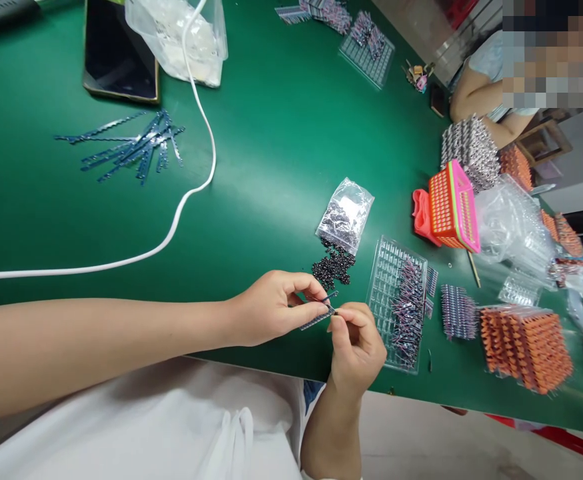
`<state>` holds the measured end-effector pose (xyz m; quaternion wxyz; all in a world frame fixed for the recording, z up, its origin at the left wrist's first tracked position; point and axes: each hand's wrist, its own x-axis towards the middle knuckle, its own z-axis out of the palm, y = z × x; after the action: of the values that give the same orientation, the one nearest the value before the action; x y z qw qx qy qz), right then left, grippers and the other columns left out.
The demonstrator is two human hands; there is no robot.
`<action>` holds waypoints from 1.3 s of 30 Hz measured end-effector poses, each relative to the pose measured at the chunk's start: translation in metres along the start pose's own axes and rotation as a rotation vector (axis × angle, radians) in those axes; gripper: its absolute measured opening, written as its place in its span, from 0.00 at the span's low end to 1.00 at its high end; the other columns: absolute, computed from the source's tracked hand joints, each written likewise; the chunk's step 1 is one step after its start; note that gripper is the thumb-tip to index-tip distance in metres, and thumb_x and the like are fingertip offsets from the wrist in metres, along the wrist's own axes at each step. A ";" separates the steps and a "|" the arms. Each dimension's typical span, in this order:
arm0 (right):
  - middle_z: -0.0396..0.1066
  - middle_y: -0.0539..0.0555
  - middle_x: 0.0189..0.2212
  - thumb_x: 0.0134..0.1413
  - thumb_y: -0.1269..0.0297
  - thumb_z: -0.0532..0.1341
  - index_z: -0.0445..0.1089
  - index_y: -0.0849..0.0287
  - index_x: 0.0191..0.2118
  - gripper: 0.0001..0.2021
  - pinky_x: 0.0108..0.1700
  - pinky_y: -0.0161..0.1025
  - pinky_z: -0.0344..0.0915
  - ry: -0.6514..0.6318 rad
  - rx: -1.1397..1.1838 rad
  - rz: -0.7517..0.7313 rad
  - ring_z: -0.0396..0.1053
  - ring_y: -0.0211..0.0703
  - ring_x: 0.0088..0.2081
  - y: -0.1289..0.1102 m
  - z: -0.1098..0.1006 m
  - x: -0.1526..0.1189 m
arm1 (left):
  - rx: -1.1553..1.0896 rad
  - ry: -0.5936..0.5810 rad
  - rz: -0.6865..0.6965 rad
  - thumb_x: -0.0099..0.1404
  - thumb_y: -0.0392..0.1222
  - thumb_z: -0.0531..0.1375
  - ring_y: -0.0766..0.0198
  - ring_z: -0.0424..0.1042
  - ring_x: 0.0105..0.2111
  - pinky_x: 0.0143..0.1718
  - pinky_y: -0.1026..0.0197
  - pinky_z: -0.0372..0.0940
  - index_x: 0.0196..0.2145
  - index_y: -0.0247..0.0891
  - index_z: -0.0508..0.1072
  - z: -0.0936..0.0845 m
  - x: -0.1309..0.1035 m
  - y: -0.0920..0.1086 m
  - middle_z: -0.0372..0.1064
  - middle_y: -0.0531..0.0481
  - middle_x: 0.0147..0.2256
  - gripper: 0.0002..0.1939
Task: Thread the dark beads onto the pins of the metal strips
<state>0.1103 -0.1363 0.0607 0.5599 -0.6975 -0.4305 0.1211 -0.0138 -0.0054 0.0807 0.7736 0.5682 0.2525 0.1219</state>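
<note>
Left hand (276, 305): slim strip (314, 322) is pinched
Right hand (358, 347): closed together at strip's right end; contents hidden
Strip axis: slanted up rightward, near black beads (335, 267)

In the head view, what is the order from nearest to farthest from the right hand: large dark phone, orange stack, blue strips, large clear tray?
From the right hand:
1. Large clear tray, just right.
2. Orange stack, farther right.
3. Blue strips, left and beyond.
4. Large dark phone, upper left.

Left hand (284, 308) pinching small strip (316, 320); right hand (357, 343) touching its end.
</note>
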 end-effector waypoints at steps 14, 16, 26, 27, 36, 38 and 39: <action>0.66 0.50 0.28 0.57 0.69 0.63 0.71 0.57 0.34 0.01 0.29 0.36 0.63 -0.064 -0.018 0.025 0.67 0.38 0.31 0.000 -0.003 0.001 | 0.193 -0.024 0.055 0.63 0.44 0.60 0.65 0.72 0.29 0.29 0.65 0.66 0.33 0.35 0.75 -0.005 0.000 0.002 0.75 0.49 0.31 0.09; 0.66 0.50 0.27 0.57 0.68 0.62 0.71 0.57 0.33 0.01 0.29 0.36 0.63 -0.074 -0.025 0.031 0.67 0.39 0.31 0.000 -0.003 0.001 | 0.212 -0.031 0.067 0.63 0.44 0.60 0.65 0.72 0.29 0.29 0.66 0.66 0.33 0.35 0.75 -0.006 0.001 0.002 0.75 0.49 0.31 0.09; 0.65 0.49 0.26 0.57 0.67 0.62 0.71 0.58 0.33 0.02 0.30 0.37 0.64 -0.101 -0.013 0.036 0.67 0.39 0.31 0.002 -0.005 0.001 | 0.198 -0.059 -0.010 0.62 0.45 0.60 0.66 0.70 0.27 0.29 0.65 0.65 0.33 0.35 0.75 -0.007 0.002 0.006 0.73 0.51 0.30 0.10; 0.65 0.49 0.26 0.57 0.67 0.62 0.71 0.58 0.33 0.02 0.30 0.36 0.64 -0.103 0.004 0.036 0.67 0.39 0.31 0.003 -0.006 0.001 | 0.195 -0.061 -0.010 0.62 0.45 0.60 0.66 0.70 0.27 0.29 0.65 0.65 0.33 0.35 0.75 -0.007 0.003 0.006 0.73 0.51 0.30 0.10; 0.64 0.50 0.28 0.57 0.66 0.63 0.71 0.57 0.34 0.02 0.25 0.34 0.60 -0.139 0.089 0.132 0.65 0.38 0.29 0.004 -0.008 0.001 | 0.183 -0.064 0.003 0.62 0.45 0.61 0.66 0.70 0.27 0.28 0.66 0.63 0.34 0.34 0.76 -0.007 0.000 0.006 0.74 0.50 0.30 0.10; 0.64 0.49 0.28 0.57 0.67 0.63 0.72 0.57 0.35 0.01 0.25 0.34 0.60 -0.137 0.132 0.132 0.64 0.36 0.28 0.004 -0.008 0.001 | 0.166 -0.062 -0.003 0.61 0.44 0.61 0.68 0.68 0.26 0.26 0.67 0.62 0.33 0.34 0.76 -0.007 0.000 0.007 0.73 0.51 0.29 0.10; 0.64 0.49 0.29 0.57 0.67 0.63 0.72 0.57 0.35 0.01 0.25 0.34 0.59 -0.136 0.152 0.132 0.64 0.36 0.28 0.004 -0.008 0.001 | 0.153 -0.062 -0.006 0.61 0.44 0.61 0.68 0.67 0.25 0.26 0.67 0.62 0.33 0.35 0.76 -0.008 0.000 0.007 0.72 0.52 0.28 0.09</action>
<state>0.1181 -0.1413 0.0599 0.5716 -0.6699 -0.4102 0.2370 -0.0170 0.0031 0.0856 0.7357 0.6284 0.2389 0.0823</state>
